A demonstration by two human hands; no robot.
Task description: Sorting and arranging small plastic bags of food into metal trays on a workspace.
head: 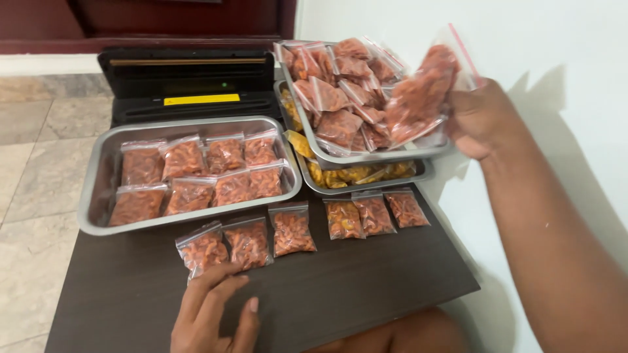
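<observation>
On the dark brown surface (pixel 366 287), low and beside a pale tiled floor (pixel 33 196), sit many small clear zip bags of orange-red snack pieces. Held up at the right of the view, the right hand (pixel 481 121) has its grip closed on one large bag of snacks (pixel 422 91), pinching it at the lower corner so the bag tilts in the air above the stacked trays. The left hand (pixel 212 314) rests flat on the surface with fingers spread and its grip open, holding nothing; its fingertips lie just below the nearest small bag (pixel 203 248), close to touching it.

That bag begins a loose row of three, and three more small bags (pixel 374 214) lie further right, all directly on the surface. Behind the first row, a wide steel tray (pixel 91 189) holds two rows of similar filled bags. To its right, a second steel tray (pixel 327 160) piled high with bags sits on top of a lower tray (pixel 425 171) containing yellow chips. A black vacuum sealer (pixel 186 82) with a yellow label stands at the back, near a white wall (pixel 556 39).
</observation>
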